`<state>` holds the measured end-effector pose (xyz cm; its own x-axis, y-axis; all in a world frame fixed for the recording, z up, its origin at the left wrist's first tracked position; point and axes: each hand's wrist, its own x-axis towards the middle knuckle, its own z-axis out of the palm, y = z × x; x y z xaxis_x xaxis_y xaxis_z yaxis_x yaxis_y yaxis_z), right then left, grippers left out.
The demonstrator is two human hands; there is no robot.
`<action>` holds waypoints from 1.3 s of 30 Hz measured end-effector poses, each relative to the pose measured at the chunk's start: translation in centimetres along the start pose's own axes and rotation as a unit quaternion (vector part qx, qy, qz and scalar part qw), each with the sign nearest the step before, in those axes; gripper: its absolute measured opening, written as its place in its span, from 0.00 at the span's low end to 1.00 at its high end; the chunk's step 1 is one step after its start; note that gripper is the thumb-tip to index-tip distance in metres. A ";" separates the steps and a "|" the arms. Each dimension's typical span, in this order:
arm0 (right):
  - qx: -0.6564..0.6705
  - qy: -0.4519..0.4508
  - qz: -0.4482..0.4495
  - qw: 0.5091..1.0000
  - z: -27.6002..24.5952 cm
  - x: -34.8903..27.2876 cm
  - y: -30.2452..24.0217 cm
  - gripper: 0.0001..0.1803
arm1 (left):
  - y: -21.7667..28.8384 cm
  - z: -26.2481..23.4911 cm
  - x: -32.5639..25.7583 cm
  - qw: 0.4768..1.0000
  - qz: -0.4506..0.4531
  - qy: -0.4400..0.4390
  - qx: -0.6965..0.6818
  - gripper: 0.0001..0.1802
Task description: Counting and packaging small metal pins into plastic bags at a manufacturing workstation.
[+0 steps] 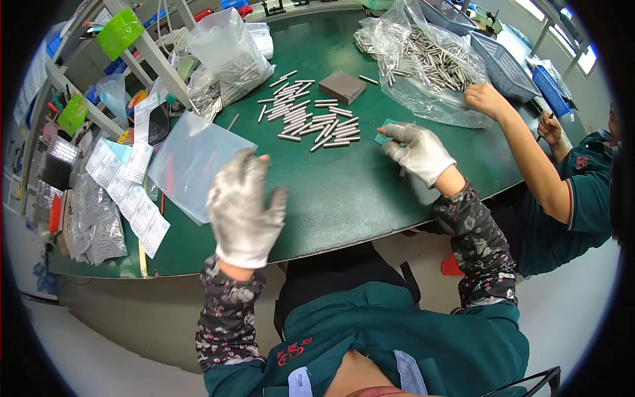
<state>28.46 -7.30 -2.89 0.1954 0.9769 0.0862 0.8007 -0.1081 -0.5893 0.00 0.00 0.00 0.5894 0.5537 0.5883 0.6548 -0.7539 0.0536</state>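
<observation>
Where the green desk (344, 192) curves toward the person, a broad bare stretch lies between the two gloved hands, with the near rim running just under the left hand (243, 210). That hand hovers above the rim, palm down, fingers (246, 173) spread wide and holding nothing; a clear plastic bag (195, 162) lies flat just beside it on the left. The right hand (418, 151) rests farther out, its fingers (394, 134) pinched shut on a small teal piece (383, 137), most of which the glove hides, so its shape is hard to make out. A loose scatter of metal pins (311, 118) lies just left of those fingertips, near but not touching, with a dark grey block (342, 87) behind. A large bag of pins (423, 63) sits at the far right, where another person's arm (522, 149) reaches in. Label sheets (129, 188) crowd the left edge.
</observation>
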 end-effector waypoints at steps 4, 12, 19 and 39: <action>-0.055 -0.032 -0.002 0.998 0.1 2.3 -1.1 0.25 | 2.0 4.3 3.6 0.970 -0.047 -0.189 -0.149 0.26; -0.144 -0.091 -0.035 0.985 1.7 7.1 -1.6 0.26 | 1.7 9.7 9.8 0.931 -0.005 -0.358 -0.062 0.47; -0.120 -0.074 -0.060 0.988 2.4 5.6 -1.5 0.17 | 1.4 10.7 9.8 0.928 0.015 -0.352 -0.123 0.38; -0.151 -0.068 -0.189 0.968 3.6 -1.4 -3.4 0.06 | 1.6 7.7 3.1 0.931 0.054 -0.297 -0.206 0.22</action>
<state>23.42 -7.65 -3.89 -0.2033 0.9703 0.1308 0.9335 0.2324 -0.2731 6.50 3.24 -4.32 0.8788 0.4727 0.0650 0.4121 -0.8205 0.3961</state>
